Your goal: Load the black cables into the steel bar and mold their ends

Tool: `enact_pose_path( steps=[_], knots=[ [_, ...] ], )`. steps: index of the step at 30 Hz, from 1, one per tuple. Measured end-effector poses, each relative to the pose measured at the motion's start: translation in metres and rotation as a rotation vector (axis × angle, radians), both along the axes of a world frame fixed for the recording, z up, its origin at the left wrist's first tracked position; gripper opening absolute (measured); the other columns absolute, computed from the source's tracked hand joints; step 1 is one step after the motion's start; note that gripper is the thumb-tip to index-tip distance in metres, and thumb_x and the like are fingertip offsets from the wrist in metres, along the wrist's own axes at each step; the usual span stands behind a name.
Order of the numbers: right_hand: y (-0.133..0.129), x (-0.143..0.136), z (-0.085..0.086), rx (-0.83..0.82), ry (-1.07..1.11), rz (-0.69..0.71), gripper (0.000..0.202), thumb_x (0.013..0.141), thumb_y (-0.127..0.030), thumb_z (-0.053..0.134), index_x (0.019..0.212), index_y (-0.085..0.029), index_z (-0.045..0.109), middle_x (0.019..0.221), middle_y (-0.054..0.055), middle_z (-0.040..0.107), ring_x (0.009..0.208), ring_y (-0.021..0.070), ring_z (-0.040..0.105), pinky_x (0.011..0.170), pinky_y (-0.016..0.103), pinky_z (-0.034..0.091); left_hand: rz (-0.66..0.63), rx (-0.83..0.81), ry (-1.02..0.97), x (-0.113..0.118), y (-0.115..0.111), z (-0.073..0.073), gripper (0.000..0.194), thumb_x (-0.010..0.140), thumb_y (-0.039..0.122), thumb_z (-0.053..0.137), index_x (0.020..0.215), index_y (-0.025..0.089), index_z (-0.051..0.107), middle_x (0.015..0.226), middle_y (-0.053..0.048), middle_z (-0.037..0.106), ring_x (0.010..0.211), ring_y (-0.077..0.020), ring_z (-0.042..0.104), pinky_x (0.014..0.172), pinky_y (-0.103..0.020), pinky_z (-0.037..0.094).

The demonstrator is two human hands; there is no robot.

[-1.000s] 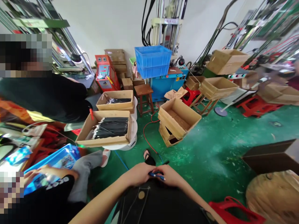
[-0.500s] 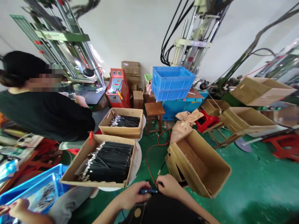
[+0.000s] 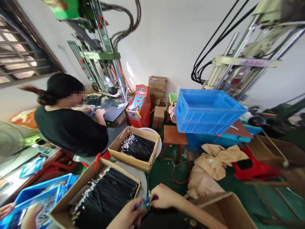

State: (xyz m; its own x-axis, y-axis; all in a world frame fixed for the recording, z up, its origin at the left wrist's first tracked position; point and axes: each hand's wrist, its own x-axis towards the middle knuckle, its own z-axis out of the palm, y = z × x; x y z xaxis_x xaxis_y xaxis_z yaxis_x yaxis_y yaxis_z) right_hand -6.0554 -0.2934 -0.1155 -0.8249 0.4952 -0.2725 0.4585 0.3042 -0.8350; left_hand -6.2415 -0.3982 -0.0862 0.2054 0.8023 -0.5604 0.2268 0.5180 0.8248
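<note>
At the bottom centre of the frame, the left hand (image 3: 130, 212) grips a small blue object (image 3: 142, 203), while the right hand (image 3: 164, 195) curls its fingers just beside it, though whether they pinch anything I cannot tell. Left of them sits a cardboard box (image 3: 78, 186) of black strips (image 3: 107, 197), with a smaller carton (image 3: 131, 160) of similar pieces beyond, mid-frame. Farther off, a blue crate (image 3: 202, 122) stands right of centre.

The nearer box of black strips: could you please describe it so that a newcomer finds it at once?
From the person in black at left, look down and right to two cardboard boxes of black strips. Yours is the nearer box, close to your left hand; only its rim bears a red tie.
</note>
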Motion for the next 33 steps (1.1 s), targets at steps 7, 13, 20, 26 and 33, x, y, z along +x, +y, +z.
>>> enact_pose_path(
  steps=[7,13,20,26,33],
  knots=[
    [0.104,-0.017,-0.002,-0.294,0.107,-0.299,0.012,0.074,-0.029,0.056,0.071,-0.018,0.056,0.06,0.0,0.061,0.057,0.0164,0.061,0.056,0.027,0.046,0.691,-0.092,-0.368,-0.024,0.045,0.007,0.052,0.061,0.059,0.077,0.079,0.014,0.058,0.053,0.007,0.038,0.044,-0.0027,0.024,0.046,-0.02,0.014],
    [0.116,-0.063,-0.002,-0.622,0.232,-0.445,0.03,0.074,-0.046,0.055,0.083,-0.02,0.041,0.068,0.0,0.061,0.065,0.0162,0.065,0.065,0.032,0.053,1.0,-0.174,-0.387,-0.057,0.085,-0.029,0.07,0.044,0.068,0.081,0.082,0.016,0.053,0.052,0.012,0.026,0.041,-0.0006,0.015,0.042,-0.018,0.007],
    [0.158,-0.103,0.015,-1.105,0.363,-0.171,0.052,0.061,-0.036,0.075,0.102,-0.013,0.054,0.071,0.003,0.064,0.064,0.0173,0.064,0.061,0.028,0.046,1.05,0.021,-0.41,-0.092,0.161,-0.027,0.062,0.051,0.064,0.079,0.066,0.019,0.04,0.053,0.011,0.021,0.045,-0.002,0.016,0.044,-0.018,0.012],
    [0.269,-0.149,0.019,-0.694,0.15,0.071,0.055,0.044,-0.036,0.088,0.09,-0.019,0.062,0.101,0.001,0.055,0.09,0.0154,0.053,0.079,0.029,0.044,1.138,0.071,-0.283,-0.107,0.238,-0.031,0.059,0.053,0.064,0.078,0.063,0.017,0.043,0.052,0.01,0.027,0.048,-0.0042,0.021,0.045,-0.019,0.017],
    [0.393,-0.197,0.011,-1.125,0.213,0.024,0.046,0.045,-0.029,0.084,0.081,-0.019,0.057,0.087,0.0,0.061,0.093,0.0208,0.057,0.087,0.038,0.044,1.062,0.007,-0.143,-0.135,0.372,-0.008,0.058,0.063,0.068,0.069,0.078,0.013,0.062,0.049,0.009,0.033,0.045,-0.0042,0.019,0.044,-0.019,0.013]
  ],
)
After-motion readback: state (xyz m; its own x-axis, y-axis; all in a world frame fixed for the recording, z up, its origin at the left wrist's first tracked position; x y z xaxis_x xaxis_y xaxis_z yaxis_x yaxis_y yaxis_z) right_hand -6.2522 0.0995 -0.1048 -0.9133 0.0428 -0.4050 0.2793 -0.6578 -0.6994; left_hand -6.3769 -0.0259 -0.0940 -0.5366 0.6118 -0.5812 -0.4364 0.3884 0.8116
